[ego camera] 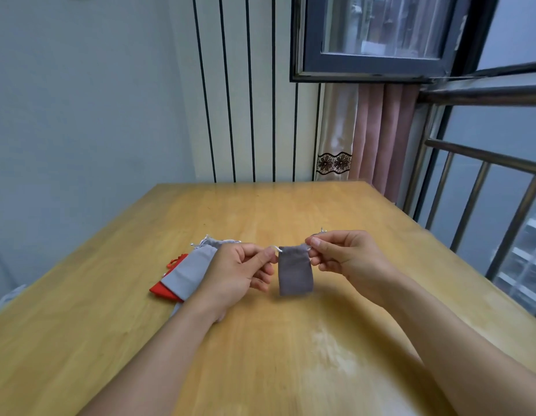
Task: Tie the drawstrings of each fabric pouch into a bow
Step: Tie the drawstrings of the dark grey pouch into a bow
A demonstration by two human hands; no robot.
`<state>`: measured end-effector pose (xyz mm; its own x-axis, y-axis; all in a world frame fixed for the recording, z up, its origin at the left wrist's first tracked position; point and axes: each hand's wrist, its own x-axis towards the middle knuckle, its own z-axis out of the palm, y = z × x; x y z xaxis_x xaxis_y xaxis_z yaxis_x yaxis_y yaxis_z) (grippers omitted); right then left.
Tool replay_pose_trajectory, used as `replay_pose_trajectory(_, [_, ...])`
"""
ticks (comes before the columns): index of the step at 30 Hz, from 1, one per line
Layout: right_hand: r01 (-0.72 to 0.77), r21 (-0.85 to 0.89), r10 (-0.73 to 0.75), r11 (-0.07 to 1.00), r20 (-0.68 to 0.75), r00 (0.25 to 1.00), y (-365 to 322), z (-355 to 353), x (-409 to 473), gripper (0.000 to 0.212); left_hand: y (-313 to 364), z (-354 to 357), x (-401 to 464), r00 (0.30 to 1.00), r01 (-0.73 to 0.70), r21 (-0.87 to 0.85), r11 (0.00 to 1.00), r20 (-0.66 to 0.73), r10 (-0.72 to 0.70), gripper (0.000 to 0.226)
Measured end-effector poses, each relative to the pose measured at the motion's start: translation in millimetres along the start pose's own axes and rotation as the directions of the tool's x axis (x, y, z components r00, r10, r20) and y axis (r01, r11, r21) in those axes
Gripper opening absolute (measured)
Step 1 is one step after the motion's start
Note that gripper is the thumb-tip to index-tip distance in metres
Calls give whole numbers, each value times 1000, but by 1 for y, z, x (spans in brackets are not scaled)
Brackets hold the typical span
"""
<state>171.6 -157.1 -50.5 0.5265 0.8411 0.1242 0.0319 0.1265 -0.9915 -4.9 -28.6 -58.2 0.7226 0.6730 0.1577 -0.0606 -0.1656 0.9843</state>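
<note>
Above the wooden worktop, the left hand and right hand each pinch a pale drawstring of the small dark grey fabric pouch hanging between them, so pulling evenly outward should cinch it before crossing cords.

A pouch hangs above the middle of the tabletop, between the left hand and the right hand, each hand pinching a drawstring at its top corner. Left of the left hand, partly behind it, a pile of pouches lies overlapped on the tabletop. Behind the tabletop's far right corner hangs a curtain, below a window.
</note>
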Motion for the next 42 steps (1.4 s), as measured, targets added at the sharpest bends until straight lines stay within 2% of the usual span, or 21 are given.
replay_pose_trajectory(3, [8, 12, -7, 1000, -43, 999, -5, -2, 0, 21, 4, -8, 3, 998, -24, -11, 1000, -64, 23, 21])
replay_pose_trajectory(8, [55, 12, -52, 998, -194, 980, -13, -9, 1, 15, 6, -14, 11, 975, -63, -78, 995, -219, 44, 22])
replay_pose_trajectory(12, [66, 30, -61, 997, -142, 988, -11, 3, -4, 15, 6, -9, 7, 993, -19, -105, 994, -119, 6, 29])
replay_pose_trajectory(15, [92, 87, -72, 992, -203, 976, -16, 1, -2, 14, 8, -10, 9, 979, -47, -103, 994, -204, 25, 28])
replay_pose_trajectory(17, [98, 53, -83, 994, -230, 970, -17, -4, -2, 15, 9, -9, 9, 979, -38, -109, 993, -204, 15, 29])
replay_pose_trajectory(19, [77, 26, -71, 997, -189, 979, -15, -2, -5, 17, 10, -6, 6, 985, 13, -177, 984, -164, -42, 31])
replay_pose_trajectory(21, [57, 50, -50, 997, -130, 990, -12, 6, -9, 18, 14, -4, 3, 988, 46, -325, 945, -125, -91, 29])
replay_pose_trajectory(23, [46, 128, -33, 991, -102, 994, -13, 14, -9, 19, 19, -6, 2, 989, 81, -521, 849, -66, -135, 28])
replay_pose_trajectory(25, [29, 283, -4, 959, -87, 996, -16, 17, -7, 20, 23, -7, 1, 988, 131, -652, 747, 21, -155, 33])
replay_pose_trajectory(28, [-64, 602, 82, 796, -2, 997, -18, 20, -8, 22, 26, 1, -4, 979, 204, -713, 671, 151, -138, 32])
replay_pose_trajectory(31, [-136, 764, 123, 631, 75, 990, -21, 25, -13, 26, 28, 11, -8, 969, 245, -731, 638, 215, -125, 31])
replay_pose_trajectory(33, [-154, 786, 119, 599, 103, 988, -25, 25, -14, 25, 29, 11, -8, 968, 248, -723, 645, 205, -142, 33])
replay_pose_trajectory(34, [-158, 770, 115, 618, 111, 987, -26, 25, -14, 22, 29, 9, -5, 971, 238, -706, 667, 184, -152, 33])
replay_pose_trajectory(38, [-100, 546, 96, 832, 35, 995, -24, 24, -10, 15, 22, 3, 1, 988, 145, -594, 792, 36, -153, 28])
replay_pose_trajectory(42, [-96, 499, 67, 861, 77, 995, -16, 25, -11, 14, 17, 4, -1, 997, 64, -441, 895, -3, -72, 23])
